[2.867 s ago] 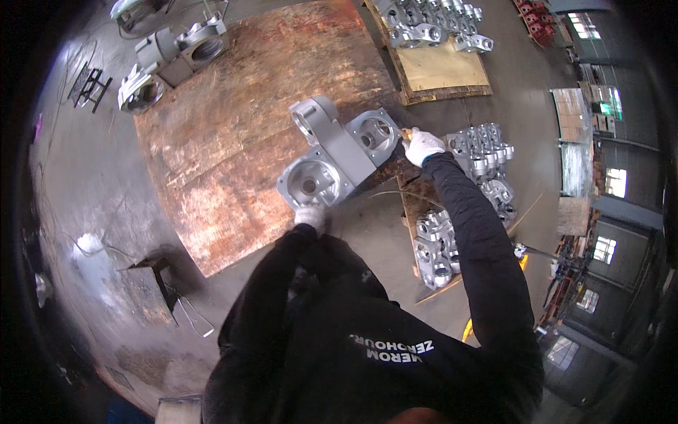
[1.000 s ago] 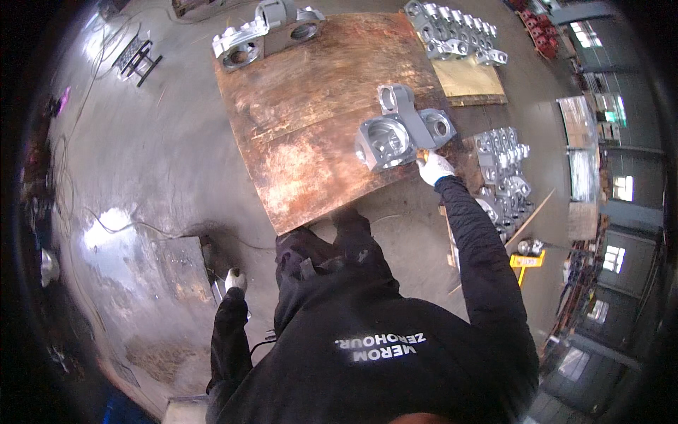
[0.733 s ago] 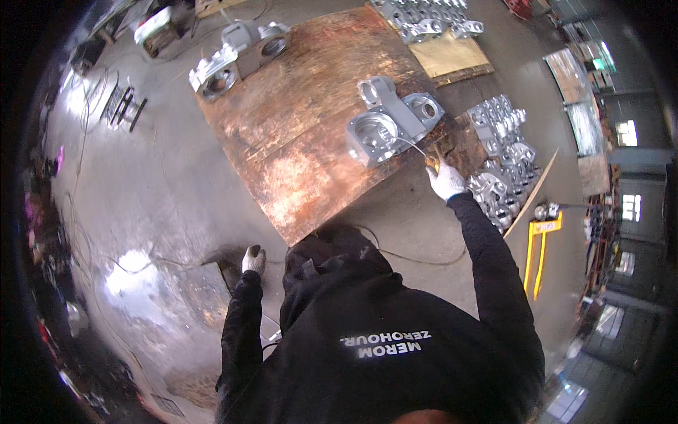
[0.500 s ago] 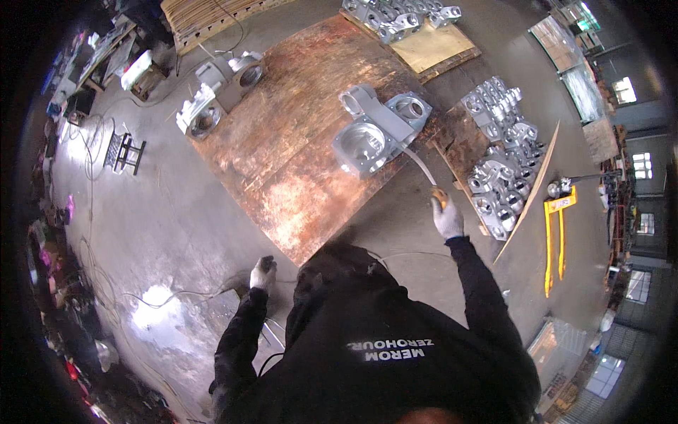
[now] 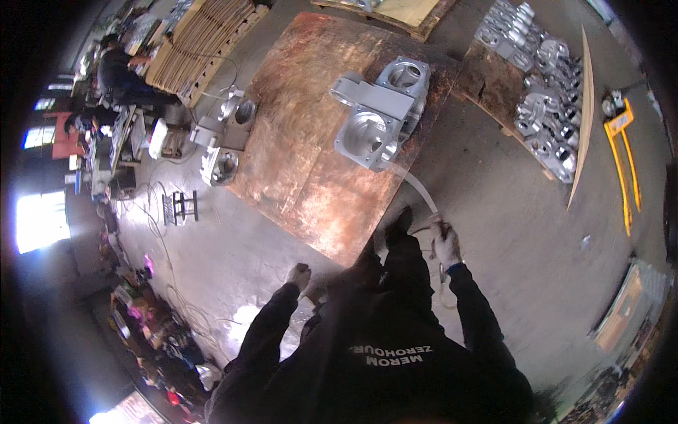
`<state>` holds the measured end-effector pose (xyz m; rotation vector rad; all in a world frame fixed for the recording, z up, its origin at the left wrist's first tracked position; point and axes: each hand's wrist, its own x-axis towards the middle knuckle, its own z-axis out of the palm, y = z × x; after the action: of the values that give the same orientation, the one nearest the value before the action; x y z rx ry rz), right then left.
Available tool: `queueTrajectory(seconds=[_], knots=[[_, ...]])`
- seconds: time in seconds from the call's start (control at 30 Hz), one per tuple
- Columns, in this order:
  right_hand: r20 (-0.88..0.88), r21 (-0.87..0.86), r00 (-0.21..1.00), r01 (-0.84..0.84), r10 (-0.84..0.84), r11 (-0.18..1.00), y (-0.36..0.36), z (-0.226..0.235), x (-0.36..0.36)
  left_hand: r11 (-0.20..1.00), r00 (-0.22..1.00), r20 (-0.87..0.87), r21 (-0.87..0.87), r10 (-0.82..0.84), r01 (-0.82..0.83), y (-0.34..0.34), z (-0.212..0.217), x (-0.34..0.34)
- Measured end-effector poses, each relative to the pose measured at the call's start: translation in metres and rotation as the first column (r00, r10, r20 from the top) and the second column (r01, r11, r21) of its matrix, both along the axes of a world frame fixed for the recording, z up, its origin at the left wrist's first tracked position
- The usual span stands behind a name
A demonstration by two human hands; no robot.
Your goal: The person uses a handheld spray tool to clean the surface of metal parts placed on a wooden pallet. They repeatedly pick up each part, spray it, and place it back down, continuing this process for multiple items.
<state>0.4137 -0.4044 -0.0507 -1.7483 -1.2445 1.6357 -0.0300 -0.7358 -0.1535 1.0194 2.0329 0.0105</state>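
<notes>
Fingers of the white-gloved left hand (image 5: 299, 275) curl in at lower centre, contents unclear; those of the white-gloved right hand (image 5: 445, 244) close round a blurred, curved pale strip (image 5: 421, 190). Grey concrete floor (image 5: 494, 212) leaves room right of the worn brown table (image 5: 282, 141). Near its right edge, a silver twin-bored metal casting (image 5: 385, 99) slants lower-left to upper-right, its arm pointing left.

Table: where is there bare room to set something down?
The table is bare between the left casting and centre casting, down to its near corner. Crowded: the castings on the right pallet.
</notes>
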Motion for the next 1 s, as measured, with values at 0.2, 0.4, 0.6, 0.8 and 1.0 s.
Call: queueTrajectory(seconds=[0.2, 0.4, 0.6, 0.8, 1.0], knots=[[0.071, 0.002, 0.997, -0.019, 0.019, 1.000, -0.009, -0.002, -0.028, 0.856, 0.765, 0.605, 0.257, 0.219, -0.448, 0.164, 0.005, 0.043], [-0.051, 0.078, 0.988, 0.151, -0.148, 0.985, -0.039, -0.019, -0.062, 0.862, 0.789, 0.613, 0.414, -0.028, -0.292, 0.200, 0.054, 0.072], [-0.098, -0.202, 0.973, 0.187, -0.210, 0.961, -0.028, -0.028, -0.091, 0.964, 0.960, 0.267, 0.224, 0.081, -0.143, 0.059, -0.073, -0.028], [-0.037, -0.303, 0.941, 0.310, -0.336, 0.901, -0.068, -0.010, -0.056, 0.885, 0.799, 0.426, -0.006, 0.423, -0.466, -0.036, -0.057, -0.080], [-0.010, -0.028, 0.973, 0.229, -0.230, 0.973, -0.062, -0.061, -0.093, 0.968, 0.967, 0.154, 0.117, 0.205, -0.224, 0.012, -0.018, -0.074]])
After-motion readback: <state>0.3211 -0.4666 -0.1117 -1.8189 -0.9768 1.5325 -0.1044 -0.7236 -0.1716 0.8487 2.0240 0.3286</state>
